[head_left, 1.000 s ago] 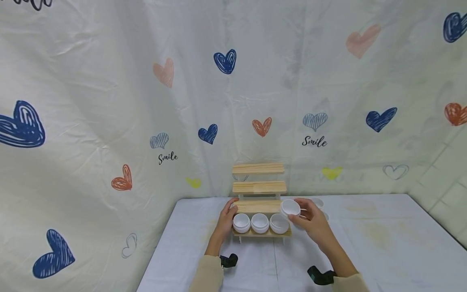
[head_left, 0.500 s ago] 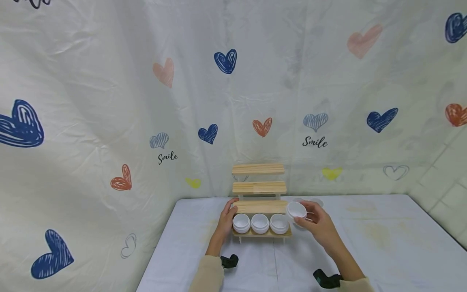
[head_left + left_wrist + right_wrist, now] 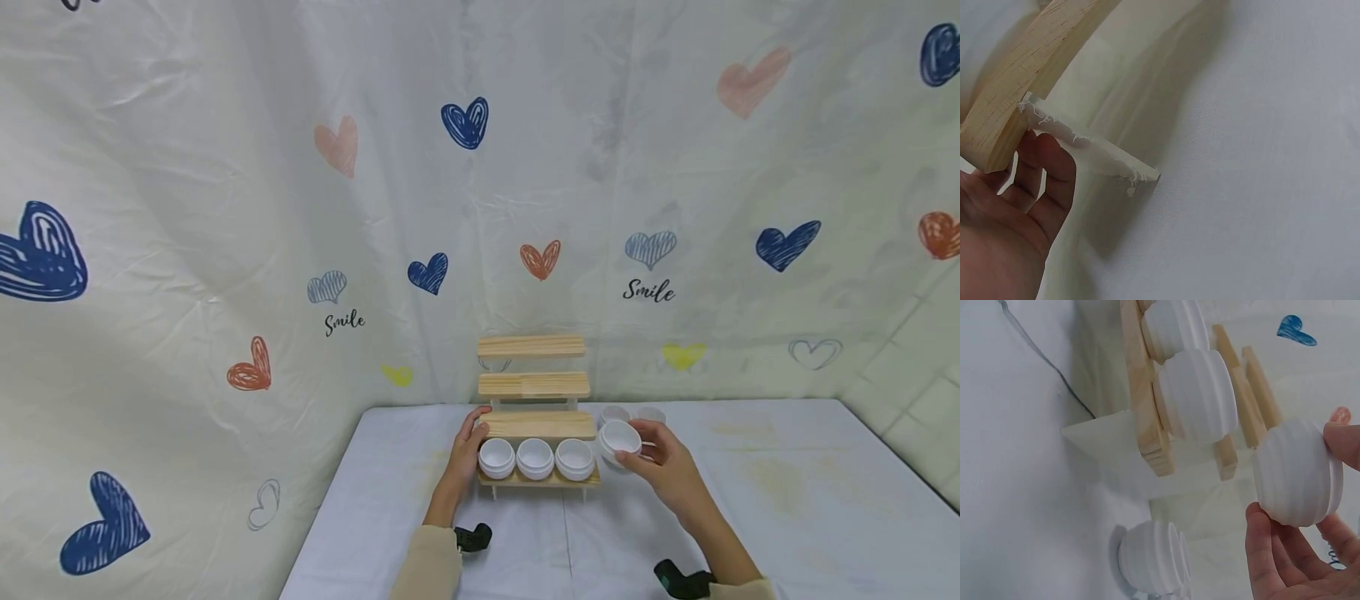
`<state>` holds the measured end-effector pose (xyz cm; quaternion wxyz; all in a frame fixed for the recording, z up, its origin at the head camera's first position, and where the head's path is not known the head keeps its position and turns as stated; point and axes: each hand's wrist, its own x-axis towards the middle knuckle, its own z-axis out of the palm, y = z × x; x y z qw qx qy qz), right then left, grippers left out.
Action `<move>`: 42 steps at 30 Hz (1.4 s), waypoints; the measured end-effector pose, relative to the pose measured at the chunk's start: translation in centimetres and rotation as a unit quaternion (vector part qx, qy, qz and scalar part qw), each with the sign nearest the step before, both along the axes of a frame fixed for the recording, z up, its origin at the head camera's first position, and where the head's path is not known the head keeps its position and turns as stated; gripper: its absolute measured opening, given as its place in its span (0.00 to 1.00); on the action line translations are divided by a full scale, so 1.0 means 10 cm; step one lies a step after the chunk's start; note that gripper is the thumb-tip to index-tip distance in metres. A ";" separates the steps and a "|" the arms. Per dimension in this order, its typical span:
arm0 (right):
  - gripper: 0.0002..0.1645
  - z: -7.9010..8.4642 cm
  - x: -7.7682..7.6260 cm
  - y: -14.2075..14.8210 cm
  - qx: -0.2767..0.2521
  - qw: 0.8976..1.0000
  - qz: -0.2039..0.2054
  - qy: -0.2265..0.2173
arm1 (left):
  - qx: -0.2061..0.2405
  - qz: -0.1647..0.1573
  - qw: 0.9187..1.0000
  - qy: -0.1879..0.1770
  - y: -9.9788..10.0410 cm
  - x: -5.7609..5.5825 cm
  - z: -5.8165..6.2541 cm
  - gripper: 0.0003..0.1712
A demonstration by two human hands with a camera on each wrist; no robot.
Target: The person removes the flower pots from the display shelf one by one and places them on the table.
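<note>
1. The right hand [image 3: 663,471] pinches a white cup [image 3: 620,437] between thumb and fingertips, mouth up and clear of the tablecloth [image 3: 810,500], just beside the right end of the wooden stand [image 3: 537,425]. Whether cup and stand touch, I cannot tell.
2. The left hand [image 3: 461,458] grips the stand's left end, at the second board from the bottom; the left wrist view shows its fingers curled behind the board, next to a white support [image 3: 1094,147], with the thumb mostly hidden.
3. The stand has four pale boards rising in steps towards the back. Three more white cups [image 3: 536,459] sit upright side by side on the lowest one, filling most of its length; in front of the next board up, they stand between it and the person.
4. Two further cups [image 3: 649,414] stand on the tablecloth to the right of the stand, close behind the held one. The held cup and the right hand partly cover them in the head view.
5. A white hanging sheet [image 3: 570,183] printed with hearts and the word "Smile" rises close behind the stand, along the table's back edge.
6. Black devices [image 3: 474,538] are worn at both wrists, next to the beige sleeves [image 3: 429,567], above the near part of the tablecloth and apart from the cups.
</note>
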<state>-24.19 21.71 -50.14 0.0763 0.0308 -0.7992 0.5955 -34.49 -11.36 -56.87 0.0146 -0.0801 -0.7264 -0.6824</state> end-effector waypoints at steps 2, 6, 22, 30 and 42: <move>0.39 -0.02 0.01 0.01 -0.001 1.000 -0.002 0.001 | 0.006 -0.001 1.000 -0.002 0.00 0.00 0.00 0.24; 0.38 -0.07 0.01 0.04 -0.004 1.000 -0.005 0.005 | 0.013 0.000 1.000 -0.007 0.00 0.00 -0.01 0.22; 0.39 -0.14 0.06 0.13 -0.007 1.000 -0.015 -0.005 | 0.028 -0.003 1.000 -0.009 0.00 -0.01 -0.02 0.25; 0.40 -0.16 0.06 0.15 -0.002 1.000 -0.024 -0.015 | 0.037 -0.003 0.999 -0.003 0.00 -0.02 -0.03 0.24; 0.42 -0.25 0.07 0.20 0.017 0.999 -0.032 -0.033 | 0.032 0.001 0.999 -0.006 -0.01 -0.02 -0.04 0.24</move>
